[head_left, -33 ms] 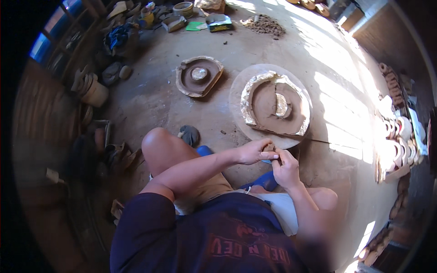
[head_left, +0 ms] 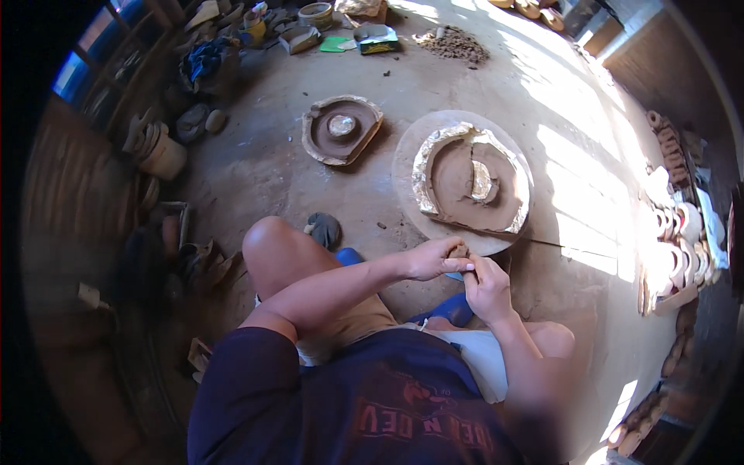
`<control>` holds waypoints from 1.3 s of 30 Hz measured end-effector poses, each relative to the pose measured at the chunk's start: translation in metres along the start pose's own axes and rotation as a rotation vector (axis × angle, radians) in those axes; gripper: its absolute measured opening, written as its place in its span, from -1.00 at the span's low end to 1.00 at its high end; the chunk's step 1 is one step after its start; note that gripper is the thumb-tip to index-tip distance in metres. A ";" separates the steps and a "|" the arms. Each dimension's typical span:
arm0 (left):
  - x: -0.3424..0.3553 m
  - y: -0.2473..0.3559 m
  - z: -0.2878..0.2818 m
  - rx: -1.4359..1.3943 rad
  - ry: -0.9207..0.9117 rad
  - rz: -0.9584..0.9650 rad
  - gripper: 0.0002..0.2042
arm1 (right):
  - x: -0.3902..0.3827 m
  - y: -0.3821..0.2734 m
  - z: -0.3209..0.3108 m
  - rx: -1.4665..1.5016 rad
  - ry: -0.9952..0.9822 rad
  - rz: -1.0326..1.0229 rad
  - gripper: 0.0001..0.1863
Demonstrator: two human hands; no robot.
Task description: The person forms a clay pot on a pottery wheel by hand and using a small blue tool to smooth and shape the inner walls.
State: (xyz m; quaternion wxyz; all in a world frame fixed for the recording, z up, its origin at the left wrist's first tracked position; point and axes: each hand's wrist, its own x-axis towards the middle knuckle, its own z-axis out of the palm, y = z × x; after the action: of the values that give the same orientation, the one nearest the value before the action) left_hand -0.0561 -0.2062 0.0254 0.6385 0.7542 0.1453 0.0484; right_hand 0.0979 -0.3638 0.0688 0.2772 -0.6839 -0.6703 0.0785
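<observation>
My left hand and my right hand meet just in front of my knees and pinch a small brown lump of clay between their fingers. The lump sits at the near edge of a round board. On the board lies a shallow brown clay disc ringed by pale broken mould pieces. A thin stick or wire lies on the floor to the right of my hands.
A second clay mould with a small pale lump lies further back. A grey cloth is by my left knee. Pale pots line the right side; jars, tools and a clay pile lie at the back.
</observation>
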 end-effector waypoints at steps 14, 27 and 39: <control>-0.002 -0.008 -0.085 -0.524 0.767 -0.173 -0.37 | 0.046 0.030 -0.011 -0.103 0.169 0.116 -0.78; 0.019 -0.039 -0.081 -0.272 0.848 -0.180 -0.54 | 0.111 0.039 0.045 0.109 -0.091 -0.020 -0.72; 0.025 -0.051 -0.077 -0.444 0.807 -0.196 -0.63 | 0.102 0.054 0.040 -0.160 -0.153 -0.210 -0.71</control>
State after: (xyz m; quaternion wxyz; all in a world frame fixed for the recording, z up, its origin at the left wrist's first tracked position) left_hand -0.0601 -0.1189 -0.0133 0.6786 0.5030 0.4385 0.3070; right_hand 0.1349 -0.2518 0.0366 0.1766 -0.6218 -0.7615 0.0474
